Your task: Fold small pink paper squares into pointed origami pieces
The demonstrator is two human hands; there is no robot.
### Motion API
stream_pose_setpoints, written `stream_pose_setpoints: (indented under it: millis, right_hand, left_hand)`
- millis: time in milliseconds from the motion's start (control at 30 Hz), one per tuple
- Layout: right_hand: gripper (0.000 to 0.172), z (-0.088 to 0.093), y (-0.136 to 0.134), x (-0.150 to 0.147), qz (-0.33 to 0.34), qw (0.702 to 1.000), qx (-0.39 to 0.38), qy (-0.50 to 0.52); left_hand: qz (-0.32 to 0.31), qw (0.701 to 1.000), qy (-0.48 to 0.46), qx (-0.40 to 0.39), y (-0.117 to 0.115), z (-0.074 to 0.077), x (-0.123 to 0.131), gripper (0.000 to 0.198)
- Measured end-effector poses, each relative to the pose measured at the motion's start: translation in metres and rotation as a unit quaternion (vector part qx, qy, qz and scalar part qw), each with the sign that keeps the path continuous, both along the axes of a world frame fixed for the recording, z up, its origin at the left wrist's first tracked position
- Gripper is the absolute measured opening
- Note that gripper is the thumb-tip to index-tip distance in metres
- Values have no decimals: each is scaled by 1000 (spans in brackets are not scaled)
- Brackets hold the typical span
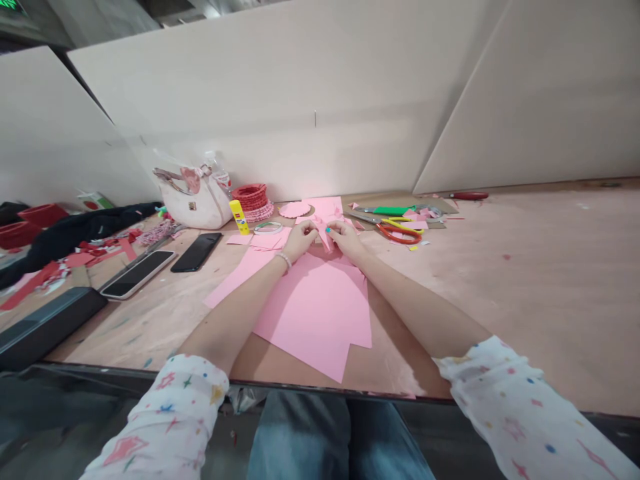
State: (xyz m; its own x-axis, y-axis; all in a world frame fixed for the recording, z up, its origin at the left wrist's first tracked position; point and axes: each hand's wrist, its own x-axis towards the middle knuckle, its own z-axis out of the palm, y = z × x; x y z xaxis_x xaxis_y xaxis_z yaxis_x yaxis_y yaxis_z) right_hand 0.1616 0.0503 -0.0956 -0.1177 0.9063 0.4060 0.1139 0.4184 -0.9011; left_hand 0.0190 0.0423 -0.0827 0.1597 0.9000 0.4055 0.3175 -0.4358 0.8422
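Note:
Between my two hands is a small folded piece of pink paper (327, 241), pinched at its edges over the far end of the larger sheets. My left hand (300, 240), with a beaded bracelet at the wrist, grips its left side. On the right side the fingers of my right hand (346, 239) are closed on the same piece; a teal spot shows at one fingertip. Below my hands lies a large pink paper sheet (315, 307) with a notched corner. Smaller pink pieces (270, 240) lie by my left hand. How the held piece is folded is too small to tell.
Scissors with orange handles (400, 233) and a green cutter (393, 211) lie to the right. At left are a yellow glue stick (239, 217), red cord rolls (250, 197), a white handbag (195, 200), two phones (197, 253) and red paper scraps (80, 259). White panels (280, 100) stand behind.

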Motion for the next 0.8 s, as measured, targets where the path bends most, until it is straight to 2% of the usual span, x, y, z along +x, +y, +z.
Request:
stream_pose_setpoints:
  millis: [267,467,600,800]
  right_hand:
    - [9,-1,3,0,-10,1000,17,-4]
    - [4,2,-1,-1,-3,999,38,-39]
    - [10,1,-2,-3,0,998,33,-46]
    - [11,-2,0,-2,3,998,29,-52]
  left_hand:
    - [-34,998,34,-33,-2,-3,2,3]
    - [-62,994,48,-78,-2,-4,3,14]
    - [-46,995,56,-67,-2,-3,4,14]
    - [10,998,67,-4,-2,0,2,19]
